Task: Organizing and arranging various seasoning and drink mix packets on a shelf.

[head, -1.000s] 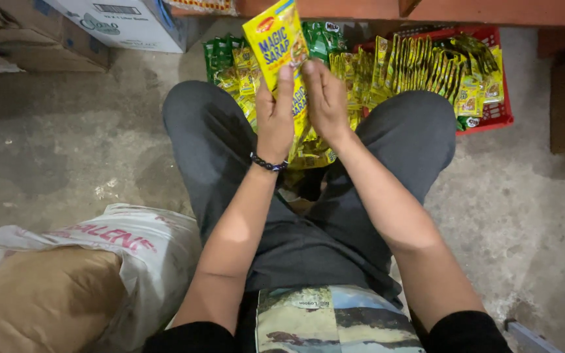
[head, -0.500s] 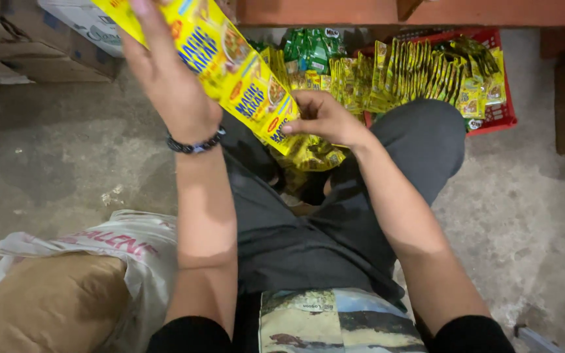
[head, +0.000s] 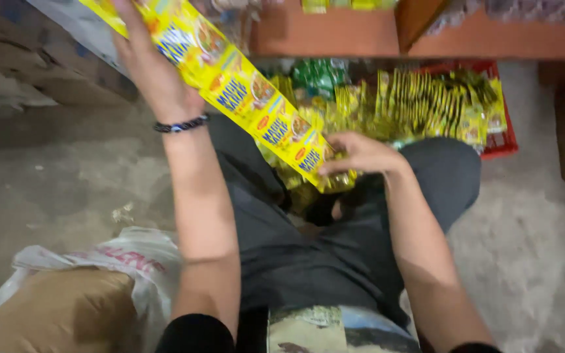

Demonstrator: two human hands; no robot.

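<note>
- Head view, against the earlier frames: the left hand has been climbing from in front of the knees to the upper left, and the strip of yellow sachets is now stretching out long where a second ago it was hanging short.
- The left hand is gripping the strip's upper end, fingers wrapped over it near the top edge; a dark beaded bracelet is sitting on that wrist.
- The strip is running diagonally down to the right, taut, ending between the knees.
- The right hand is pinching the strip's lower end, fingers closed, just above a loose pile of sachets lying between the legs.
- A red crate packed with upright yellow-green packets is standing beyond the right knee, under an orange shelf.
- A white sack over a brown bag is lying beside the left leg on the concrete floor.
</note>
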